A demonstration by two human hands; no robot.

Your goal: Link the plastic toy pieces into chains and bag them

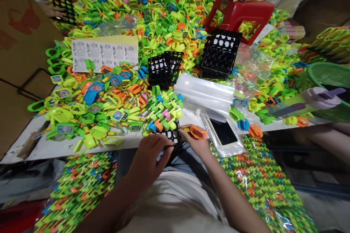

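At the table's front edge lies a black grid tray [174, 137], its upper part covered by neat rows of green, yellow, blue, orange and pink plastic pieces [165, 112]. My left hand [152, 151] rests over the tray's left side, thumb and fingers apart, holding nothing I can see. My right hand [197, 144] is at the tray's right edge, fingers closed on an orange toy watch [198, 132]. Just right of it, a phone [222, 131] lies on clear plastic bags. Loose toy watches [95, 116] spread over the table to the left.
Behind are stacked black trays [221, 52], more black trays [164, 69], clear bags [205, 93], a sticker sheet [105, 54] and a red stool [240, 14]. A bottle [308, 103] and green basket [330, 76] stand right. Another person's hand [51, 10] holds a tray far left.
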